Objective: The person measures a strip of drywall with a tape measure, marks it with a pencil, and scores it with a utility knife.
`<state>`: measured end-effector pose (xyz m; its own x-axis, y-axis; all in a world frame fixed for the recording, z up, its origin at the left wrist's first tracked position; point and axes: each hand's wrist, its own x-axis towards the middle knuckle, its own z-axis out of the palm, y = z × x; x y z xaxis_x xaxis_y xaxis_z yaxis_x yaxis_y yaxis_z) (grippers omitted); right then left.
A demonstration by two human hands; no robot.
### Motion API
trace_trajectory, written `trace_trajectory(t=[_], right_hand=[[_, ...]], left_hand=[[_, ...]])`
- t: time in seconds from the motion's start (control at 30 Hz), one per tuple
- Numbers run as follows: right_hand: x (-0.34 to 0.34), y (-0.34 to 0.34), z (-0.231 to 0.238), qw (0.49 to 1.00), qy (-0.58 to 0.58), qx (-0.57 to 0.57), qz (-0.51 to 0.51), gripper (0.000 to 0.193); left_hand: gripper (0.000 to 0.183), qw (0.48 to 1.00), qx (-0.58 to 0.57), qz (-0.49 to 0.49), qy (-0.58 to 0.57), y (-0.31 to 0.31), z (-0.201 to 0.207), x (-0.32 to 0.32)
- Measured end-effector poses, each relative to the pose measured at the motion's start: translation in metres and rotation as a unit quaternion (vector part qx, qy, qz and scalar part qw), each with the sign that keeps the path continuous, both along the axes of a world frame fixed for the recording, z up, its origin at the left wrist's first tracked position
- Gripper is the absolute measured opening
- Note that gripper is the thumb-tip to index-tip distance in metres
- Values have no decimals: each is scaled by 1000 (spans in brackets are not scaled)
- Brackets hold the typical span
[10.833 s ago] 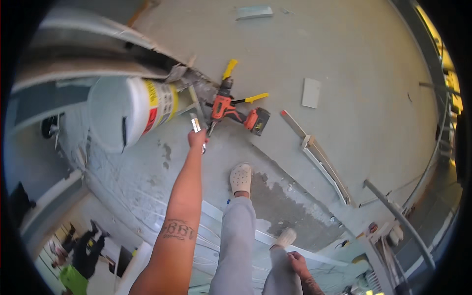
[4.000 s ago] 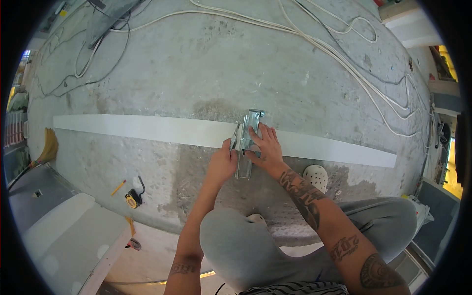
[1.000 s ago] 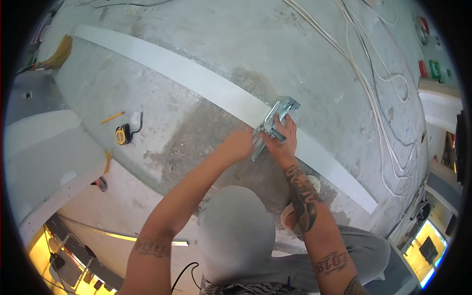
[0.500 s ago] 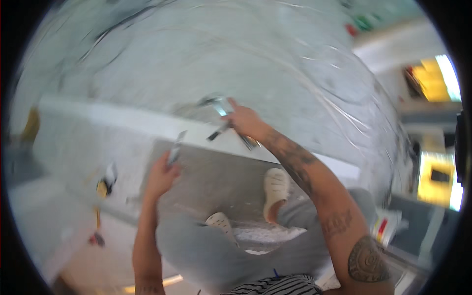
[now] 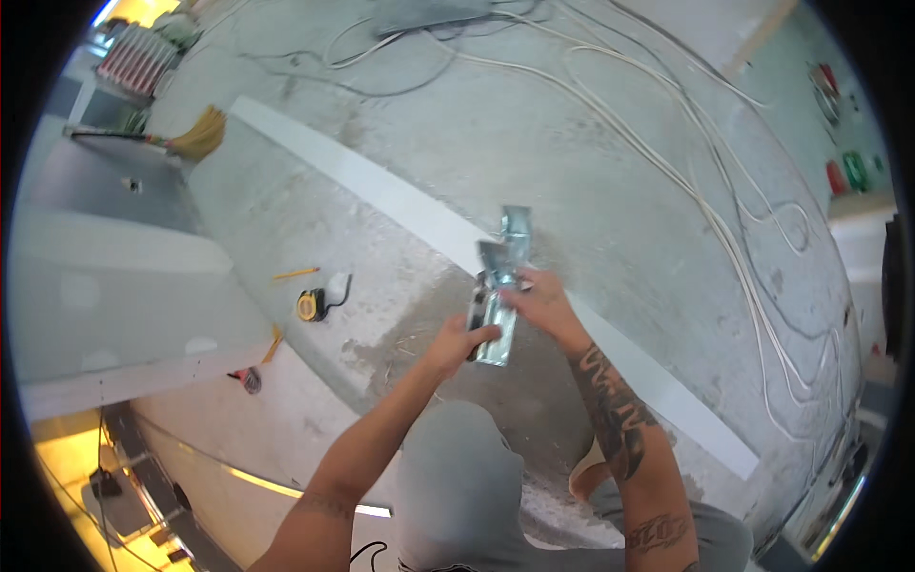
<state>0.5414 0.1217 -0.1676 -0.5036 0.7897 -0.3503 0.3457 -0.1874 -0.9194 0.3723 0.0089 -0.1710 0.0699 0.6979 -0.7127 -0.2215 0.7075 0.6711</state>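
Observation:
In front of my knees my two hands meet around several shiny metal pieces. My left hand is closed, thumb on top, on the lower end of a bright metal strip; a dark, narrow piece lies along its left side. Fingers bent, my right hand grips the metal pieces higher up. Above the fingers stick out a short grey metal piece and a flat shiny end. Where one piece ends and another begins is partly hidden. Beneath lies a long white board strip on the floor.
Left of my hands lie a yellow-black tape measure, a yellow pencil and a red-handled tool. A straw broom rests farther off. Loose white cables run across the floor at right. A white boxed-in structure stands left.
My hands, apart before with metal pieces in each, have come together, and the pieces now overlap. The view has turned, bringing the broom and more floor into sight.

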Motion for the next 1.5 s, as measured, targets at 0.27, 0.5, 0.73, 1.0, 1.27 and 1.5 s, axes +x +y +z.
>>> trace_trajectory(t=[0.27,0.5,0.73,1.0,1.27,1.5], right_hand=[[104,31,61,881,-198,237,359,56],[333,-37,99,819,-480,203,240,26],[416,-166,8,856,-494,144,56,64],[421,-162,-36,827,-510,236,2,76],[405,-144,-23,795,-570,162,131,90],[415,-134,-9,837,-501,164,150,88]], left_hand=[[29,866,-9,339,368,-183,-51,-156],[35,701,-23,348,622,-257,-65,-156],[22,844,247,142,454,-93,22,-70],[28,675,362,-471,438,82,-14,-17],[57,588,347,-577,448,123,-31,12],[61,558,364,-563,490,114,-23,7]])
